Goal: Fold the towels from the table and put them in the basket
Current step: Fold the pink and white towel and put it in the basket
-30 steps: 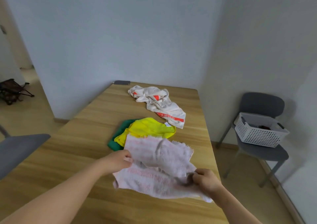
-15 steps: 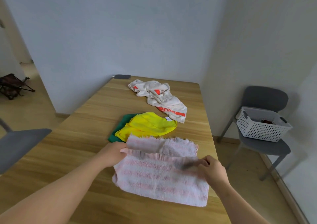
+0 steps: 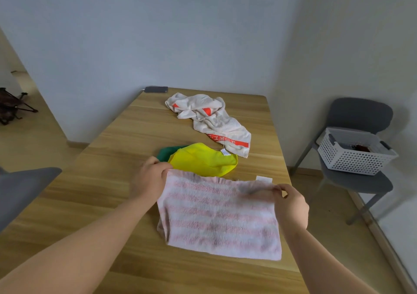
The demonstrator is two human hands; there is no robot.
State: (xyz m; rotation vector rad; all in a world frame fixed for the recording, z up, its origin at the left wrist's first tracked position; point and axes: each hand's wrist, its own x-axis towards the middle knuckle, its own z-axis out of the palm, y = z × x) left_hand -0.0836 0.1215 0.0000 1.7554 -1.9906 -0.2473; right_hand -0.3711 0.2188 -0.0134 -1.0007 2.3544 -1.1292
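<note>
First fold in hand. My left hand [image 3: 150, 178] and right hand [image 3: 290, 204] each pinch a far corner of the pink striped towel [image 3: 220, 214], lying near the tabletop's [image 3: 108, 158] near right edge. Next: fold again, keeping edges aligned.

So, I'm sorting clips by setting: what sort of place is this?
Likely a spare room in a home or small office: a wooden table set in a bare-walled corner, a pink striped towel on it, and a grey chair holding a white basket.
</note>
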